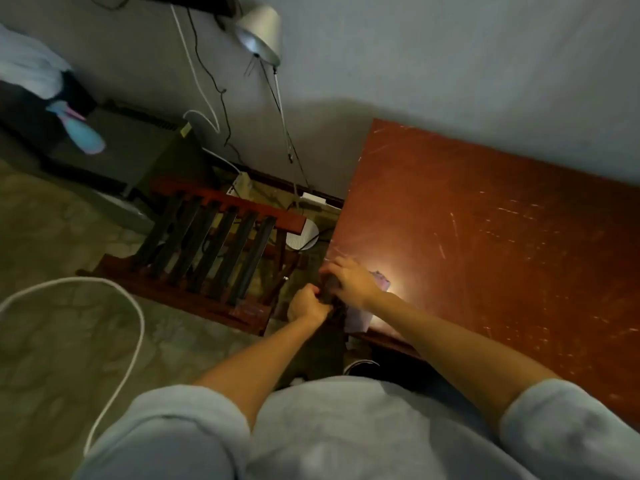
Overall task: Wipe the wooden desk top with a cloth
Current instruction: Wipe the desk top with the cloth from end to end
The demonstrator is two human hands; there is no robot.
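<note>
From my head view, both hands meet at the near left corner of the tabletop (pixel 485 220). My left hand (pixel 306 306) sits just off the tabletop's side edge, its fingers curled tight round the lower end of a dark bundle (pixel 330 289). My right hand (pixel 351 280) has its fingers wrapped over the upper end, above the corner. Through the blur I cannot tell what the bundle is. A pale cloth (pixel 356 320) lies on that corner beneath my right wrist, drooping over the tabletop's front edge. Left of the tabletop stands a slatted wooden frame (pixel 207 237), and a lamp (pixel 261 32) leans by the wall.
</note>
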